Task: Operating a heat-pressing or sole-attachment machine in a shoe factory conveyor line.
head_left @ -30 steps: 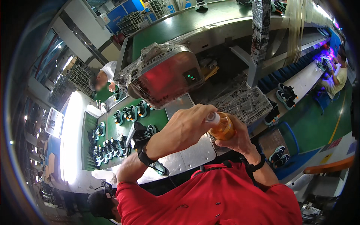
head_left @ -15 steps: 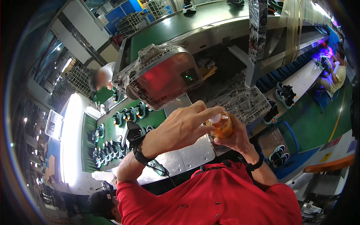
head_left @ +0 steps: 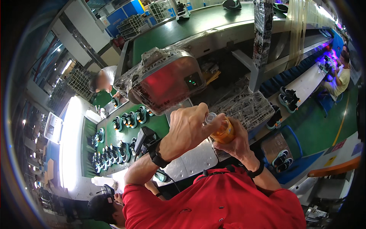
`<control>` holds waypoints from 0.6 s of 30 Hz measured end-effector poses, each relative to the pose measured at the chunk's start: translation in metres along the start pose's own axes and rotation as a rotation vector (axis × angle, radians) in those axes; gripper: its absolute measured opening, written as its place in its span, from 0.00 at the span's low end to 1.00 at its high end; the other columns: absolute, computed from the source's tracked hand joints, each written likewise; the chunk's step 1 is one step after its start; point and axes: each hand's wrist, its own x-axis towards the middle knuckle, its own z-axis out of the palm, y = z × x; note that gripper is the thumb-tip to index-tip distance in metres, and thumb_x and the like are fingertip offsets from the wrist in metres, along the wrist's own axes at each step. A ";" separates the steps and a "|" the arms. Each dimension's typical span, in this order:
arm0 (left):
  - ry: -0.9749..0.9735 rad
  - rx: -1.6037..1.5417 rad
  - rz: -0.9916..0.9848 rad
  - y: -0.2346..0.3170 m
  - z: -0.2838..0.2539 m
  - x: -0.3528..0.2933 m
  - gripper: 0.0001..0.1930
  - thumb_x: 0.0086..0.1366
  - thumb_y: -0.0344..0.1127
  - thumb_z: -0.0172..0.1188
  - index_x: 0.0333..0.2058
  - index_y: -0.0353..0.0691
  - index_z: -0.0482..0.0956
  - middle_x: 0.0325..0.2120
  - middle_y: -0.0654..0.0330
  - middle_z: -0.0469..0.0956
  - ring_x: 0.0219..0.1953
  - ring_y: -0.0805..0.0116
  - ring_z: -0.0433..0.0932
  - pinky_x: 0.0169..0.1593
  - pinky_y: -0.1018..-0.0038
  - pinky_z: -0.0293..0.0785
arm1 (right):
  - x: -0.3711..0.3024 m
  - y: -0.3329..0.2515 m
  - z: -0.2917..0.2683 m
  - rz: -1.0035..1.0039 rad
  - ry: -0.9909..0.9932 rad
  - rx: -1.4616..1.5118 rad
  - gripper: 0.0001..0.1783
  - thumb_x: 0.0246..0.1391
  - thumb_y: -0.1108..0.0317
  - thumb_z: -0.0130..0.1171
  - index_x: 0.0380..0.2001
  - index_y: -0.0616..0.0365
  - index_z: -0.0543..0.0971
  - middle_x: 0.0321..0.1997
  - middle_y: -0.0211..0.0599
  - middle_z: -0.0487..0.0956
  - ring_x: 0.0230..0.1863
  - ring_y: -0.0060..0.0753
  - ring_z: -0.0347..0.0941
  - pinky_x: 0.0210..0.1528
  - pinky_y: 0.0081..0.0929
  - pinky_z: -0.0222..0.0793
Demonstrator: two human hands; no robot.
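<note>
My right hand is wrapped round a clear bottle of orange liquid, in front of my chest. The bottle is tilted, its top toward my left hand. Between the thumb and fingers of that hand is a whitish bottle cap, at the bottle's upper left. My left thumb covers part of the neck, so I cannot tell whether cap and neck still touch. A black device on a strap sits at my left wrist.
A plastic-wrapped metal machine stands ahead, below a green conveyor belt. Rows of sneakers fill a green surface at left. More sneakers stand on a right-hand bench. People are at lower left, far left and far right.
My left hand has turned and drawn the cap a little left of the bottle's top. The bottle stays in my right hand. Sneakers on the far belt have shifted left.
</note>
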 end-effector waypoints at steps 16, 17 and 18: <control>-0.113 -0.210 0.106 -0.005 -0.012 0.012 0.16 0.61 0.39 0.64 0.42 0.34 0.75 0.24 0.54 0.79 0.23 0.61 0.79 0.28 0.71 0.74 | 0.000 0.000 0.001 0.093 -0.014 0.065 0.44 0.29 0.61 0.78 0.53 0.61 0.69 0.47 0.45 0.75 0.46 0.50 0.74 0.50 0.39 0.71; 0.032 -0.175 0.100 -0.004 -0.011 0.011 0.16 0.61 0.39 0.64 0.40 0.33 0.75 0.22 0.55 0.79 0.22 0.64 0.79 0.27 0.72 0.73 | 0.000 0.000 0.001 0.099 0.005 0.063 0.44 0.29 0.61 0.78 0.53 0.61 0.69 0.48 0.45 0.75 0.46 0.49 0.75 0.50 0.39 0.71; 0.033 -0.179 0.108 -0.005 -0.010 0.012 0.16 0.61 0.39 0.64 0.40 0.33 0.75 0.22 0.55 0.79 0.22 0.64 0.79 0.27 0.72 0.73 | -0.001 0.000 -0.001 0.098 0.011 0.056 0.44 0.29 0.61 0.78 0.53 0.61 0.69 0.48 0.45 0.75 0.46 0.49 0.75 0.50 0.39 0.71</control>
